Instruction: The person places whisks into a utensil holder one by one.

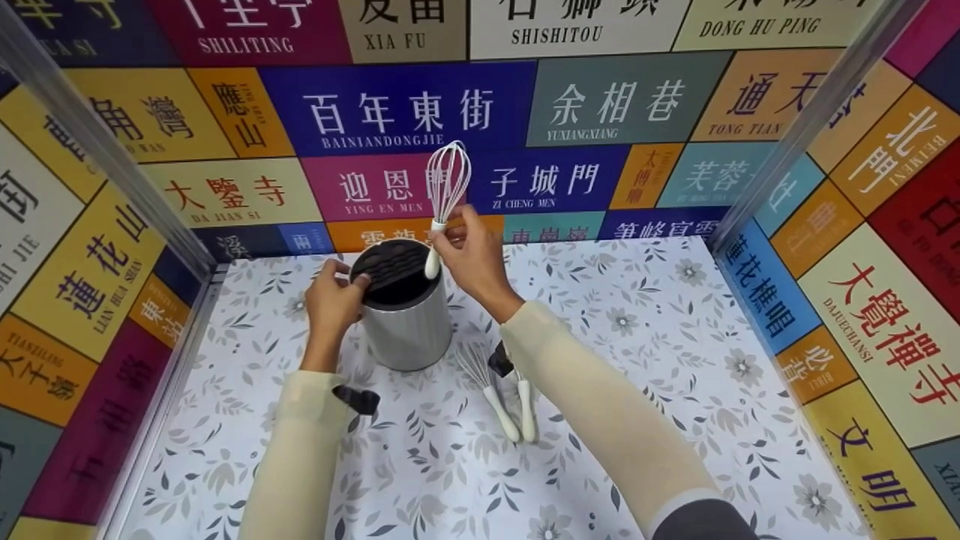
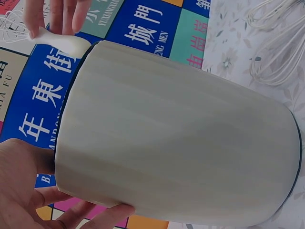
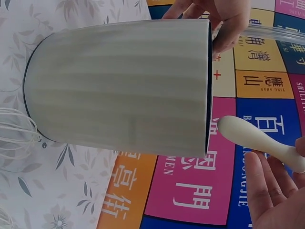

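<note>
A whisk [image 1: 448,184] with white wires and a cream handle is pinched in my right hand [image 1: 474,251], wires up and handle end down. Its handle [image 3: 252,136] hangs over the right side of the mouth of a grey ribbed utensil holder [image 1: 409,334]. This holder stands upright, with a black rim and a wavy black divider [image 1: 397,264] inside its top. My left hand [image 1: 334,300] grips the holder's left side, thumb at the rim; in the left wrist view its fingers [image 2: 112,214] lie along the wall.
Two more whisks lie on the floral table [image 1: 622,322] right of the holder, one whisk [image 1: 495,401] crossing close to the other whisk [image 1: 526,409], partly under my right sleeve. Panels of coloured signs [image 1: 405,105] enclose the table at the back and both sides.
</note>
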A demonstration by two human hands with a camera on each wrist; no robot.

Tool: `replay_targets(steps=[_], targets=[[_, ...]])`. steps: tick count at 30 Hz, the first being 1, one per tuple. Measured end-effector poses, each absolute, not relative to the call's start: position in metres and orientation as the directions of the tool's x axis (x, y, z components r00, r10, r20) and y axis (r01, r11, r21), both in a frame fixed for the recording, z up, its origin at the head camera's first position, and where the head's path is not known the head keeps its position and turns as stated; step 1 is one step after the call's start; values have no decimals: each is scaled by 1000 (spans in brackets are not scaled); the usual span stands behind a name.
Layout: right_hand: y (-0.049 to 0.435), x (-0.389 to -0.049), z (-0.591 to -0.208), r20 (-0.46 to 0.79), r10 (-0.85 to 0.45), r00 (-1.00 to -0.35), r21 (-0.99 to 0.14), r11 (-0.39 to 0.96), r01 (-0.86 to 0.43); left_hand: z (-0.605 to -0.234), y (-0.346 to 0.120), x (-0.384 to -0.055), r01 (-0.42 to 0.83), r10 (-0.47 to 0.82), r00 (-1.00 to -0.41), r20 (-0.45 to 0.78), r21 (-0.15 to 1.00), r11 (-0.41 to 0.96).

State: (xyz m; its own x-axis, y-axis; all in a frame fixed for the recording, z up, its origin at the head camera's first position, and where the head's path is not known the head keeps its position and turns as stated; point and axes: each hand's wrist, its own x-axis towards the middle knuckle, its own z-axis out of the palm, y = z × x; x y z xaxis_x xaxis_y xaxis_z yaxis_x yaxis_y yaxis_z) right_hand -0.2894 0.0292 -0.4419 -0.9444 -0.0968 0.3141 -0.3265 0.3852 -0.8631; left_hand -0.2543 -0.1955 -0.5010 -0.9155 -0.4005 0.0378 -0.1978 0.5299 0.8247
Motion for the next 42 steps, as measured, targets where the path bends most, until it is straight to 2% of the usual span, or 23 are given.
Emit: replay_targets(steps=[14, 24, 42], targets=[[18, -292, -452, 272, -131, -953, -859, 413, -302, -500, -196, -253, -202, -400, -916, 39, 815, 543], [15, -292, -463, 299, -128, -946, -854, 407, -325, -500, -195, -252, -197, -398, -916, 43, 817, 542], [12, -286, -472, 272, -133, -953, -835, 459, -303, -500, -195, -253, -194, -402, -914, 44, 826, 530]])
